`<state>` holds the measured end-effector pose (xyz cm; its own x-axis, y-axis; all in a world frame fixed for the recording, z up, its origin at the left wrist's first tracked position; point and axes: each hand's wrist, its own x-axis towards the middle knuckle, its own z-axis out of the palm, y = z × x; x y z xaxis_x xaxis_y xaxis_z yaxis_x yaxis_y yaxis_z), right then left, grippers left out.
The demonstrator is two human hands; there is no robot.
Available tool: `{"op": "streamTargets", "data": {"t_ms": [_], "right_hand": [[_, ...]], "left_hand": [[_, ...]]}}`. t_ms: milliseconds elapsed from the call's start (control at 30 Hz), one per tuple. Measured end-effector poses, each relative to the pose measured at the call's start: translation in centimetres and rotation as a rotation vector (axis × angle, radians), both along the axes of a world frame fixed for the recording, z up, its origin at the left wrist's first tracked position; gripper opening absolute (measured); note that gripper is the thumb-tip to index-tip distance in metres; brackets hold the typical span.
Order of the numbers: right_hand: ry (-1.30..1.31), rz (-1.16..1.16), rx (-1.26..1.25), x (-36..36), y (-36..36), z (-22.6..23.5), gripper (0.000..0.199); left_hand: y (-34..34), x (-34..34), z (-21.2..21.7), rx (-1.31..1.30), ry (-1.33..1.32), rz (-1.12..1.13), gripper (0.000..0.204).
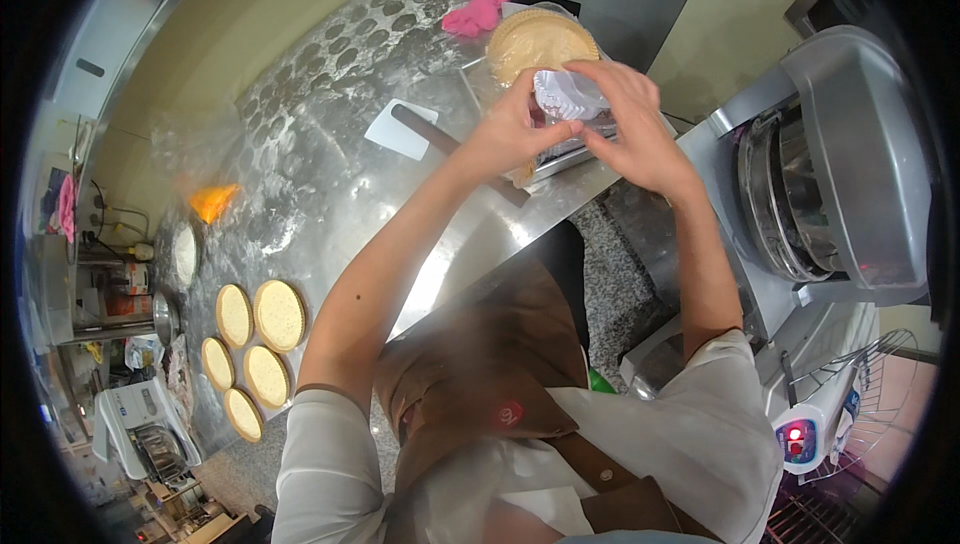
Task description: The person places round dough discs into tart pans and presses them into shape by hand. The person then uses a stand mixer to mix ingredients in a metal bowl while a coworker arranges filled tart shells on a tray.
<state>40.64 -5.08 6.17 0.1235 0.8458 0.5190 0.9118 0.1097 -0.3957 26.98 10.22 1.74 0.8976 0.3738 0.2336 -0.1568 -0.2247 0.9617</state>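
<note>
My left hand [505,134] and my right hand [637,126] are raised together over the far right of the metal table, both closed around a white pleated paper cup [566,96]. It looks like a baking cup, perhaps a stack of several. My thumbs meet at its near side, and clear plastic shows below it. Just behind my fingers lies a large pale tart shell [540,42] with a fluted rim, partly wrapped in clear film. My hands hide part of what is under them. By my left wrist, a long brown bar-like tool [437,134] overlaps a white flat scraper [395,132].
Several round filled tarts [267,376] sit at the table's near left edge. Beyond them are a bowl of white powder [186,255] and a clear bag with orange content [214,202]. A pink cloth [475,15] lies at the back. A large mixer [850,164] stands right.
</note>
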Motion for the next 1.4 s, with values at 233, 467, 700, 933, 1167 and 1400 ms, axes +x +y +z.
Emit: {"op": "streamTargets", "data": {"t_ms": [233, 467, 700, 933, 1167, 1400], "right_hand": [[0.341, 0.304, -0.268, 3.7, 2.3, 0.2, 0.068], [0.193, 0.310, -0.239, 4.3, 3.0, 0.2, 0.060], [0.513, 0.373, -0.122, 5.2, 3.6, -1.4, 0.056], [0.334, 0.339, -0.273, 4.8, 2.7, -0.1, 0.055], [0.792, 0.287, -0.107, 3.8, 2.8, 0.2, 0.053], [0.817, 0.294, 0.157, 4.2, 2.5, 6.5, 0.055]], "left_hand": [[0.0, 0.0, -0.5, 0.028, 0.118, -0.040, 0.037], [-0.6, -0.9, 1.3, 0.833, 0.145, -0.055, 0.034], [-1.8, 0.8, 1.9, 0.863, 0.117, -0.158, 0.031], [-0.1, 1.0, 3.2, 1.119, 0.259, -0.168, 0.028], [0.1, -0.2, 3.0, 1.065, 0.202, -0.086, 0.032], [-0.3, -0.3, 2.7, 1.044, 0.184, -0.077, 0.034]]}}
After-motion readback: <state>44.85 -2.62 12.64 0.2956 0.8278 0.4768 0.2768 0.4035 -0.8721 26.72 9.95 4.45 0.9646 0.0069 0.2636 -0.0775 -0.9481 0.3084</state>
